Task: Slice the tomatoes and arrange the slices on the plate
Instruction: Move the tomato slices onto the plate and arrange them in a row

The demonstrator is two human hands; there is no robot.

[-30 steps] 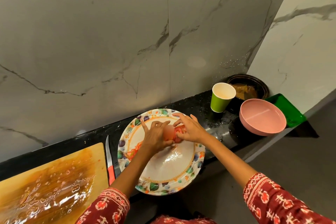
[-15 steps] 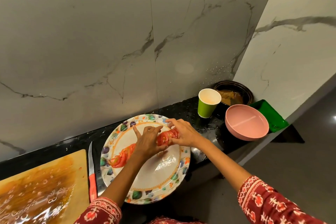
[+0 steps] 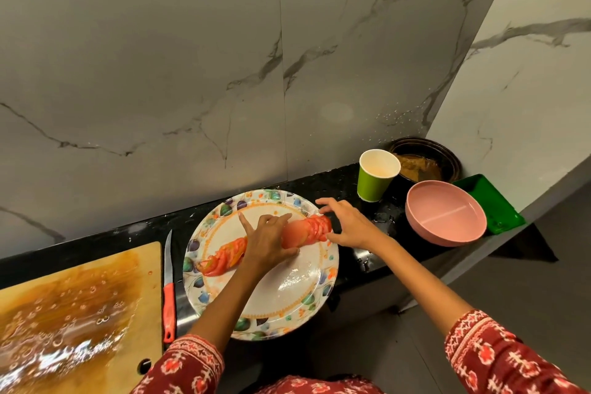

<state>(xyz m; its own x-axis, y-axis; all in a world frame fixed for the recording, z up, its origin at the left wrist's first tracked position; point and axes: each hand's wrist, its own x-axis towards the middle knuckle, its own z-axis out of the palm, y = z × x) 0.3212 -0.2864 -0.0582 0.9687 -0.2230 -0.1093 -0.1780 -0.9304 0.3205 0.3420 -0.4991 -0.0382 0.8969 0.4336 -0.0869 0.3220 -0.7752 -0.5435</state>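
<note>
Fanning tomato slices (image 3: 307,231) across plate (image 3: 287,307): left hand (image 3: 267,238) flat on row, right hand (image 3: 347,224) open, fingertips at 3 o'clock end. We risk shoving slices off rim there.

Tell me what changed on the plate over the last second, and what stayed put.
The tomato slices got fanned out into a longer row across the plate. The right hand drew away from the left hand, which stayed pressed on the row's middle. The knife, cutting board, green cup and pink bowl stayed put.
</note>
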